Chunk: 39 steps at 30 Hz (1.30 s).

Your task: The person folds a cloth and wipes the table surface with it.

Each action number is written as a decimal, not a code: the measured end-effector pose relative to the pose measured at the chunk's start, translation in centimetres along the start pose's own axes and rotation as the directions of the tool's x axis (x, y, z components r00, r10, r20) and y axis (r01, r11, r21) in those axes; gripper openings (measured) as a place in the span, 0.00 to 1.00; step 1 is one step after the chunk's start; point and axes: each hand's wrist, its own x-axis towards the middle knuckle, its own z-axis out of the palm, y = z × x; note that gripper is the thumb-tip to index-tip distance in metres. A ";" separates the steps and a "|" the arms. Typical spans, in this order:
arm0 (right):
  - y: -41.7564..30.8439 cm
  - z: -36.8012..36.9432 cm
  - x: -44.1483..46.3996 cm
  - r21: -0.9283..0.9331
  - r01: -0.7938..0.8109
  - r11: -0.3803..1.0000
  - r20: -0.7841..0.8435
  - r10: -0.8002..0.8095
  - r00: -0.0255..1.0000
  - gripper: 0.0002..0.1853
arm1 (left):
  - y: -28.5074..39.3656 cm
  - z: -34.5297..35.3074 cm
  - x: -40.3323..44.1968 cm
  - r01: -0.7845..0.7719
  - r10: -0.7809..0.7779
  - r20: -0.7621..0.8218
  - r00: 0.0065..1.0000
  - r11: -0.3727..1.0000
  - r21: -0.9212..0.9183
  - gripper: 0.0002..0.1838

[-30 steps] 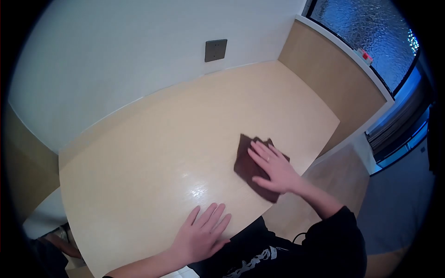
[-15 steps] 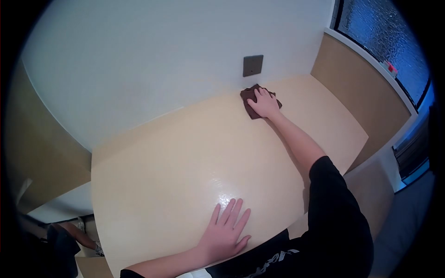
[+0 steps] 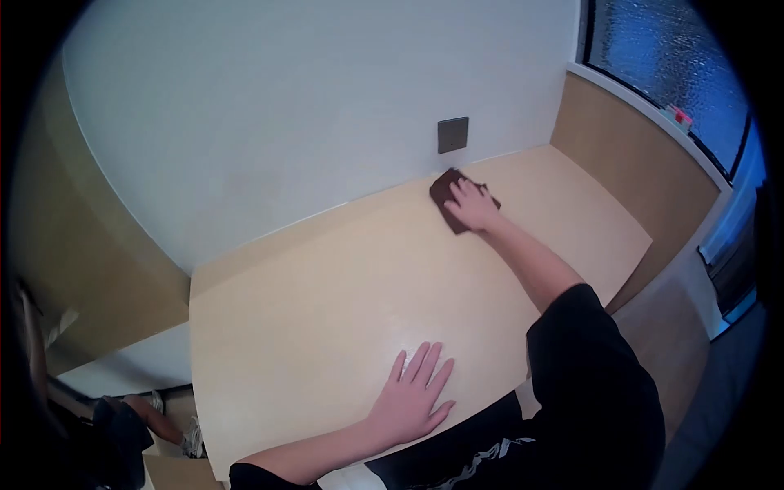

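My right hand (image 3: 475,207) presses a folded dark brown cloth (image 3: 443,196) onto the pale wooden tabletop (image 3: 318,310), close to the wall. Its fingers lie over the cloth, holding it against the surface, and that arm is stretched far forward. Nearer my body, my left hand (image 3: 410,407) rests palm down on the table with its fingers spread and nothing in it.
A grey wall plate (image 3: 453,135) sits on the white wall above the cloth. Wooden panels (image 3: 604,118) border the table. A small red and white item (image 3: 678,118) stands on the window ledge. Another person's legs and shoe (image 3: 193,439) show at lower left.
The view has shifted, so the table and wall plate appear lower. My right hand stays on the cloth near the wall. My left hand remains flat on the table.
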 end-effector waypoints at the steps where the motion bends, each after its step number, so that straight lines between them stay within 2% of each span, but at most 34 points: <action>1: -0.5 -0.5 -2.6 0.021 0.050 0.999 0.008 -0.050 0.999 0.38 | 0.0 0.0 -0.1 0.006 -0.006 0.006 1.000 1.000 0.006 0.34; 7: -2.7 -3.5 -18.1 0.034 0.363 0.931 -0.052 -0.361 0.931 0.37 | -0.1 0.2 0.0 0.015 -0.014 -0.003 1.000 1.000 0.013 0.34; 9: -3.7 -5.5 -22.5 -0.006 0.444 0.896 -0.017 -0.444 0.896 0.38 | -0.2 0.2 0.1 0.021 -0.021 -0.018 1.000 1.000 0.013 0.34; 11: -4.6 -7.1 -26.1 0.032 0.469 0.882 0.054 -0.470 0.881 0.39 | -0.2 0.2 0.1 0.017 -0.018 0.013 1.000 0.998 0.057 0.34; 14: -5.4 -7.7 -28.8 0.082 0.463 0.883 0.112 -0.470 0.876 0.39 | -0.2 0.1 0.1 0.017 -0.016 -0.005 1.000 0.999 0.028 0.33; 19: -5.9 -7.7 -26.8 0.097 0.469 0.878 0.089 -0.477 0.875 0.39 | -0.3 0.3 0.0 0.015 -0.014 -0.025 1.000 1.000 0.025 0.33; 21: -5.8 -7.5 -24.2 0.137 0.513 0.847 0.095 -0.527 0.845 0.39 | -0.3 0.3 0.0 0.021 -0.020 -0.026 0.999 1.000 0.023 0.34; 24: -5.3 -4.8 -18.8 0.140 0.529 0.837 0.011 -0.536 0.844 0.40 | -0.4 0.4 -0.1 0.036 -0.034 -0.039 0.999 0.999 0.036 0.34; 26: -5.7 -3.6 -14.4 0.169 0.488 0.856 0.016 -0.497 0.868 0.39 | -0.3 0.6 0.0 0.009 -0.008 -0.012 1.000 0.999 0.042 0.35; 27: -5.9 -3.0 -12.5 0.166 0.464 0.870 0.008 -0.471 0.882 0.39 | -0.2 0.8 -0.1 0.043 -0.043 -0.003 0.999 0.998 0.055 0.35; 32: -7.3 -0.8 -4.6 0.145 0.389 0.910 -0.018 -0.391 0.920 0.39 | -0.6 0.9 0.2 0.010 -0.008 -0.070 0.998 1.000 0.019 0.33; 35: -8.5 -0.8 -4.0 0.114 0.317 0.942 -0.031 -0.316 0.948 0.38 | -0.8 0.8 0.3 0.018 -0.019 -0.080 0.997 1.000 -0.014 0.32; 39: -8.3 -0.3 -4.7 0.142 0.306 0.941 -0.076 -0.298 0.952 0.36 | -2.2 1.8 0.8 0.050 -0.051 -0.138 0.989 0.999 -0.011 0.26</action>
